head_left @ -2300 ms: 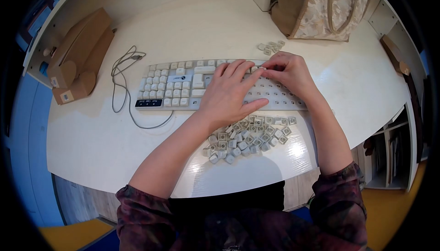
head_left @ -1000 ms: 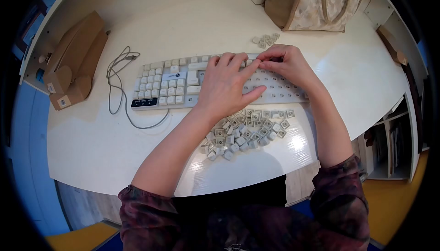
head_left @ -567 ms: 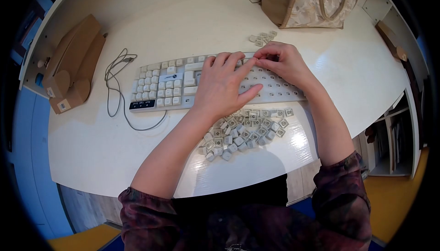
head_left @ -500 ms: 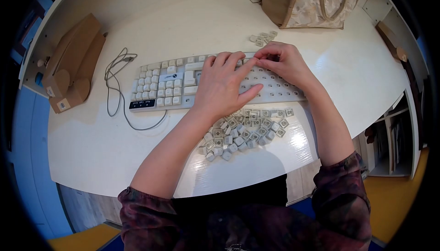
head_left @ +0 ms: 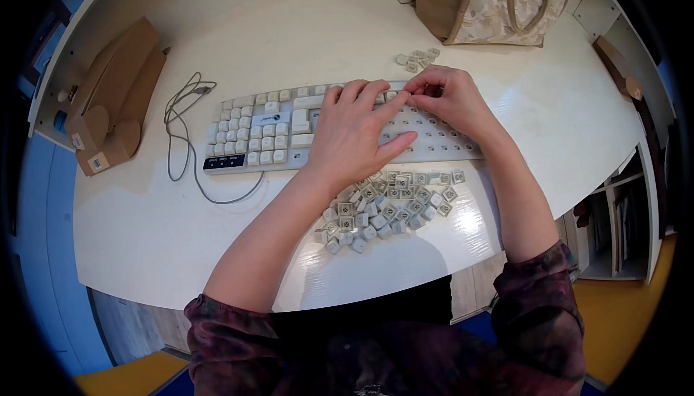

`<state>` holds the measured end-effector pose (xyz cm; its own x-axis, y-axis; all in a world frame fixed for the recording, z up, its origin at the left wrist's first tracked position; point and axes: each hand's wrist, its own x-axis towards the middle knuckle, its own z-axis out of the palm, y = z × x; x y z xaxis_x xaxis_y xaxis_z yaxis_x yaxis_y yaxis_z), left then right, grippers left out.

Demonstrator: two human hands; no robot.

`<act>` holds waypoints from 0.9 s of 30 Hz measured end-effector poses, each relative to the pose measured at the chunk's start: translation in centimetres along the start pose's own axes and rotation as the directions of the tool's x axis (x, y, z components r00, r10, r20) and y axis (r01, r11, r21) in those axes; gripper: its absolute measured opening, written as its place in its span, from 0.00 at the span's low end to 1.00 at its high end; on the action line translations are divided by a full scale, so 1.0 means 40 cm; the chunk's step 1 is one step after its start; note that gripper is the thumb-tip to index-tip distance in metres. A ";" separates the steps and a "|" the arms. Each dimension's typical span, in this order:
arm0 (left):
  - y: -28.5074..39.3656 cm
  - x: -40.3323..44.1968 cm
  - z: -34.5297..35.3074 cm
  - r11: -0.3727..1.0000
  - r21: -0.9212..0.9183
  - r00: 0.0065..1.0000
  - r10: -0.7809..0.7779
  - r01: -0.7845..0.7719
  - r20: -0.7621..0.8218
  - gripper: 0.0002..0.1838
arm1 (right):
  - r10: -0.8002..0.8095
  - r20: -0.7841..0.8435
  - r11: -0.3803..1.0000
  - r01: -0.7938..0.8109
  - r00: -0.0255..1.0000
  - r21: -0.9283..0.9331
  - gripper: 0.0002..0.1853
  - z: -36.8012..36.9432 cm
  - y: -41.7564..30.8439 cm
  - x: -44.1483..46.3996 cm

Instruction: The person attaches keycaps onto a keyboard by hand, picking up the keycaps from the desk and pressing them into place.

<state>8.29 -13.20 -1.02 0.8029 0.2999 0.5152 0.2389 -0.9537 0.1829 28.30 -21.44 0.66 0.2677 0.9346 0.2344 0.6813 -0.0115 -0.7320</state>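
Note:
A white keyboard (head_left: 295,157) lies on the desk, turned so that its number pad is at the left. Keycaps fill the left part, while bare key sockets show on the right. My left hand (head_left: 356,132) rests palm down across the keyboard's middle, fingers spread, its index fingertip meeting the right hand's fingers. At the far edge, my right hand (head_left: 450,103) pinches thumb and fingertips together; whatever is between them is hidden. Just in front of the keyboard sits a heap of loose keycaps (head_left: 387,211), many upside down.
A few more keycaps (head_left: 418,60) lie behind the keyboard. The grey cable (head_left: 189,146) loops on the left, near a brown cardboard piece (head_left: 116,99). A patterned bag (head_left: 499,5) stands at the back right, and shelves (head_left: 618,215) are at the right.
Both hands keep nearly the same place and pose. The whole view has shifted very slightly.

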 end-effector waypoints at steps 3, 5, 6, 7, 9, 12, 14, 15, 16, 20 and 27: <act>0.002 0.001 0.002 1.000 -0.004 1.000 -0.001 0.001 -0.010 0.29 | 0.047 0.014 0.998 -0.047 0.999 0.032 0.10 -0.001 -0.005 0.000; 0.002 0.002 0.002 1.000 -0.003 1.000 0.002 -0.002 -0.014 0.29 | 0.071 0.047 0.994 -0.075 0.996 0.079 0.10 -0.004 0.000 0.000; 0.001 0.003 0.002 1.000 -0.003 1.000 0.003 -0.003 -0.017 0.29 | 0.079 0.074 0.990 -0.087 0.994 0.112 0.10 -0.007 0.003 0.003; 0.001 0.004 0.000 1.000 -0.001 1.000 0.005 -0.005 -0.012 0.28 | 0.084 0.100 0.985 -0.098 0.991 0.144 0.11 -0.011 0.002 0.006; 0.002 0.005 -0.003 1.000 0.001 1.000 0.006 -0.006 -0.004 0.28 | 0.142 0.042 0.970 -0.147 0.989 0.194 0.12 -0.025 -0.025 -0.001; 0.004 0.006 -0.005 1.000 -0.012 1.000 0.009 -0.009 -0.008 0.27 | 0.154 -0.118 0.947 -0.113 0.981 0.299 0.13 -0.036 -0.014 0.008; 0.008 0.006 -0.013 1.000 0.006 1.000 0.007 -0.007 0.012 0.26 | 0.177 -0.236 0.931 -0.085 0.956 0.356 0.13 -0.044 -0.005 0.009; 0.009 0.006 -0.015 1.000 0.016 1.000 0.006 -0.007 0.020 0.25 | 0.167 -0.267 0.935 -0.066 0.949 0.349 0.13 -0.046 0.001 0.013; 0.008 0.006 -0.014 1.000 0.021 1.000 0.007 -0.007 0.018 0.25 | 0.157 -0.299 0.939 -0.048 0.941 0.341 0.13 -0.049 0.016 0.019; 0.007 0.005 -0.008 1.000 0.027 1.000 0.010 -0.011 0.009 0.24 | 0.139 -0.331 0.958 -0.042 0.933 0.284 0.12 -0.052 0.076 0.034; 0.015 0.001 -0.004 0.999 0.044 1.000 -0.006 0.005 0.001 0.24 | -0.312 -0.202 0.875 0.198 0.928 -0.443 0.13 0.004 0.080 0.028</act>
<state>8.37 -13.78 -0.76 0.8023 0.3051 0.5131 0.2669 -0.9522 0.1488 30.66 -20.38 -1.54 0.1737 0.7992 0.5754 0.9503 0.0172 -0.3107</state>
